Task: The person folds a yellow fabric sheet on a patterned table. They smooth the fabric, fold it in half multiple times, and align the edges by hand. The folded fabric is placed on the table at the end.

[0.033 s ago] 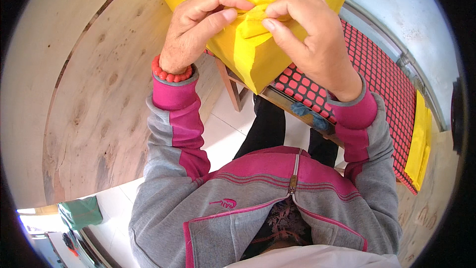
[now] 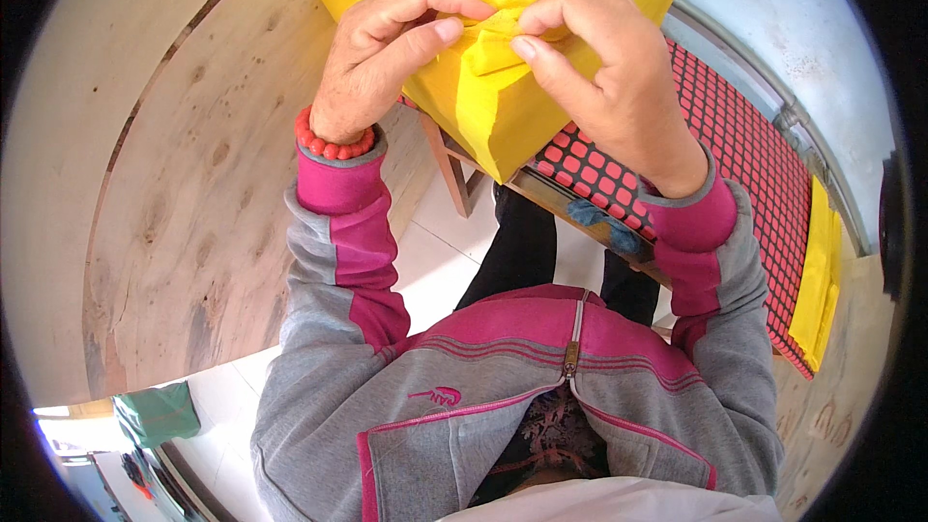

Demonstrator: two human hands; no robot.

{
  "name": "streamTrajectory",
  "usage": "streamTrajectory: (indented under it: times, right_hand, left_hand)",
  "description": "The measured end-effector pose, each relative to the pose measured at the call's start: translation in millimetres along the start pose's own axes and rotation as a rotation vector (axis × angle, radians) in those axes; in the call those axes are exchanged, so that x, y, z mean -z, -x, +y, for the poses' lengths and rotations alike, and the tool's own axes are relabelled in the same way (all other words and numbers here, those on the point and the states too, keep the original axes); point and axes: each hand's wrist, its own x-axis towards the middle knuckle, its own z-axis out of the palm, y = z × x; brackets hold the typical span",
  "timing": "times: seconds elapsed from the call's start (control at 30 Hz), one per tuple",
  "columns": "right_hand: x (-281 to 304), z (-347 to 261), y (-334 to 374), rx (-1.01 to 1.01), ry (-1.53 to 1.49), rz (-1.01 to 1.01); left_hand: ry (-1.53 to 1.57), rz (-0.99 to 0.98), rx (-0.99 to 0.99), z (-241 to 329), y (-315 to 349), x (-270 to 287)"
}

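A box-shaped bundle wrapped in bright yellow cloth (image 2: 498, 121) sits at the top of the view, with the fabric gathered into a knot (image 2: 493, 53) on its upper face. At the knot's left side, my left hand (image 2: 382, 53) has its thumb and forefinger closed on the folds. From the right, my right hand (image 2: 614, 72) pinches the twisted cloth between thumb and fingers. The fingertips of both hands are close together, and the far fingers partly hide the knot. A red bead bracelet (image 2: 333, 145) circles my left wrist.
Under the bundle runs a bench with a red-and-black checked cover (image 2: 744, 169); folded yellow cloth (image 2: 817, 280) lies at its right end. A large wooden board (image 2: 193, 203) fills the left. A metal pipe (image 2: 797, 121) follows the wall. A green bag-like item (image 2: 159, 414) is at lower left.
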Motion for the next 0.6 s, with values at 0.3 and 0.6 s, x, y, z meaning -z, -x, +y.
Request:
streamTrajectory:
  times: [0.3,0.6]
  right_hand:
    - [-6,2,0,-0.005,-0.051,0.096]
    - [0,-6,5,0.053,0.124,0.091]
  left_hand:
    - [0.128,0.075,-0.017,-3,1,-7]
    - [0.189,0.282,0.032,-6,3,-21]
